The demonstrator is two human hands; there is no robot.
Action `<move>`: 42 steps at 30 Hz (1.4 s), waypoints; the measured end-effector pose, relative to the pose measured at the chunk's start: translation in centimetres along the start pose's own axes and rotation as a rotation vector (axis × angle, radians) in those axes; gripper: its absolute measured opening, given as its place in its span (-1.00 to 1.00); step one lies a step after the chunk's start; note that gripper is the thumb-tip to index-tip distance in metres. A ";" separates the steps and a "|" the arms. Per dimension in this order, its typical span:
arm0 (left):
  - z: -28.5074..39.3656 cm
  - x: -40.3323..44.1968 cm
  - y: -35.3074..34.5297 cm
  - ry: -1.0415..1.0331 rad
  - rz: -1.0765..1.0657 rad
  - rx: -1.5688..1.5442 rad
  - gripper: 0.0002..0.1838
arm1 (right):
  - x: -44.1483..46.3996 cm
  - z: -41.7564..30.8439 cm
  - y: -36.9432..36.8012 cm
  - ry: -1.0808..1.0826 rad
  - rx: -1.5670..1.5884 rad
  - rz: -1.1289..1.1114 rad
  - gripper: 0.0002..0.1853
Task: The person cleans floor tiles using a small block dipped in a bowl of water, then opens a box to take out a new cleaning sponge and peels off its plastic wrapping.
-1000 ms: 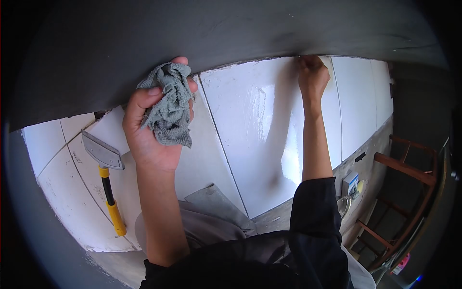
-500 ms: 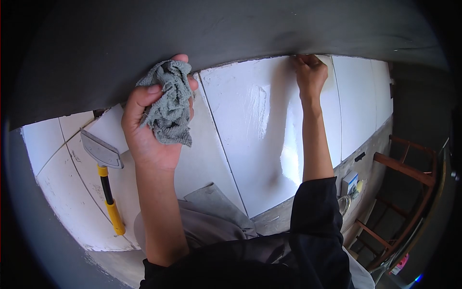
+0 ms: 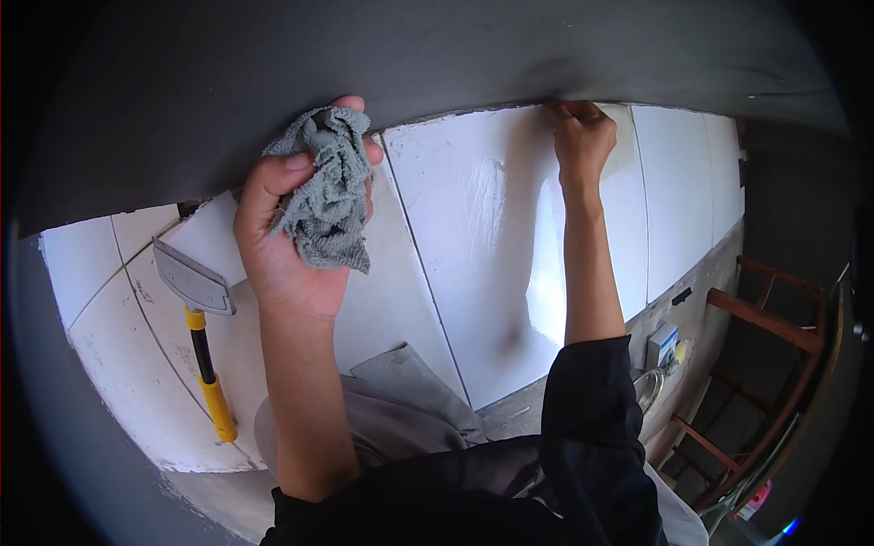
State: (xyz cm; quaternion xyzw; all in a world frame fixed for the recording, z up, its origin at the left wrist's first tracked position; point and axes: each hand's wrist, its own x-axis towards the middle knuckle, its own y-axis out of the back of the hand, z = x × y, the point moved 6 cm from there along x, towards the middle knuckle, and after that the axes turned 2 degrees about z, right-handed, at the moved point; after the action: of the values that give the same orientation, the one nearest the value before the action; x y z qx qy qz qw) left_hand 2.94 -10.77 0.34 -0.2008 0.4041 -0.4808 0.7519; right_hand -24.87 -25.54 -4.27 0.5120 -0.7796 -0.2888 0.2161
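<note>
A crumpled grey-green cloth (image 3: 328, 191) is gripped in my left hand (image 3: 296, 278), palm turned up, close to the dark wall (image 3: 437, 64). My right hand (image 3: 583, 146) is closed, with its fingertips down where the wall meets a large white floor tile (image 3: 437, 218). Whatever those fingers pinch, if anything, is hidden. Wet-looking streaks (image 3: 487, 205) mark the tile left of my right hand, and its shadow falls across the surface. A scraper (image 3: 205, 318) with a grey head and a yellow and black handle lies on the tiles at left.
A loose white tile piece (image 3: 208, 241) lies by the wall beyond the scraper. Grey fabric (image 3: 410, 378) lies near my legs. On the right are a small box (image 3: 662, 346), a dark small object (image 3: 681, 296) and a reddish-brown wooden frame (image 3: 765, 320).
My right hand has slid slightly left along the wall's base, still closed. My left hand keeps its hold on the cloth, and the view has shifted a little.
</note>
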 end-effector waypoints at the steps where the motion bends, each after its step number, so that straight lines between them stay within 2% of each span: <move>1: 0.0 0.0 -0.1 0.009 -0.034 0.011 -0.39 | -0.4 0.0 -0.3 0.014 -0.002 -0.014 -0.80; 4: 0.0 0.1 0.0 -0.014 0.033 -0.011 -0.39 | -0.1 0.2 -0.3 0.018 0.029 -0.024 -0.79; 7: 0.0 -0.1 -0.2 0.023 -0.037 -0.010 -0.39 | -0.2 0.0 -0.3 0.000 0.045 0.000 -0.79; 10: -0.1 0.0 -0.1 -0.006 0.066 -0.053 -0.39 | -0.9 0.0 -1.2 0.020 0.060 -0.010 -0.79; 12: -0.1 0.0 -0.1 -0.006 0.081 -0.060 -0.38 | -1.4 -0.3 -1.4 0.005 0.037 -0.053 -0.80; 16: 0.1 -0.1 -0.1 -0.003 0.074 -0.061 -0.38 | -1.2 -0.9 -0.7 -0.035 0.060 0.019 -0.80; 19: 0.0 -0.2 0.0 0.001 0.118 -0.063 -0.39 | -2.3 -1.2 -1.6 0.012 0.030 -0.024 -0.80; 22: -0.1 0.3 0.4 0.038 -0.036 -0.243 -0.58 | -1.9 -1.0 -1.0 0.000 0.048 0.001 -0.80; 25: 0.0 0.2 0.3 0.032 -0.069 -0.248 -0.59 | -1.6 -1.0 -1.1 -0.008 0.054 0.037 -0.81; 28: -0.1 0.3 0.3 0.026 -0.039 -0.240 -0.58 | -2.9 -1.7 -1.8 0.029 0.019 0.010 -0.82; 31: 0.0 0.1 -0.1 0.002 0.047 -0.026 -0.38 | -3.0 -1.8 -1.8 0.041 0.028 -0.003 -0.82; 34: 0.0 0.0 0.0 -0.006 0.073 -0.026 -0.38 | -2.2 -1.2 -1.5 -0.018 0.117 0.005 -0.81; 37: 0.0 0.1 -0.2 -0.010 0.080 -0.044 -0.38 | -3.6 -1.9 -2.4 0.012 0.083 -0.003 -0.80; 38: 0.0 0.1 -0.3 -0.007 0.043 -0.028 -0.37 | -4.4 -2.5 -2.7 0.062 0.035 -0.026 -0.80; 40: 0.1 0.1 -0.2 0.000 -0.030 0.002 -0.37 | -4.4 -2.8 -2.5 0.029 0.044 -0.058 -0.82; 42: 0.1 0.1 -0.3 -0.010 0.038 -0.038 -0.36 | -4.6 -2.8 -2.6 0.015 0.059 -0.064 -0.83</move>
State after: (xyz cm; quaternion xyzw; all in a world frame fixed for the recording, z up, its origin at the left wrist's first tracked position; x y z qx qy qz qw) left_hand 2.91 -11.02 0.52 -0.2099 0.4131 -0.4573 0.7591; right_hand -19.57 -22.76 -4.15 0.5450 -0.7693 -0.2685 0.1976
